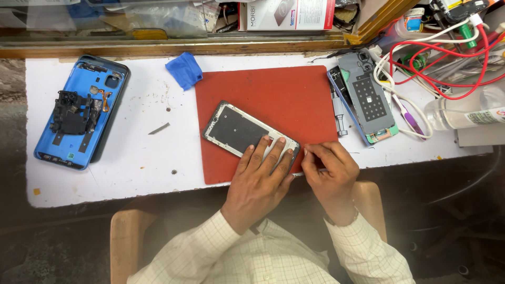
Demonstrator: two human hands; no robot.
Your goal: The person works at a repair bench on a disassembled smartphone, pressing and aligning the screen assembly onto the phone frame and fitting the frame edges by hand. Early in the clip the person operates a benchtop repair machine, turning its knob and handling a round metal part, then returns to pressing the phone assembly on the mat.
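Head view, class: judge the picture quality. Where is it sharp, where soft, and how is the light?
Head view: light is even and soft, with faint shadows under the left hand and right hand; the phone frame on the red mat is sharp; the checked sleeves at the bottom look slightly soft; the bench edges bow a little toward the corners.

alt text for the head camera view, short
Seen from above, a left hand presses a phone frame flat on a red mat while the right hand pinches at its corner. A blue back cover lies at left on the white table.
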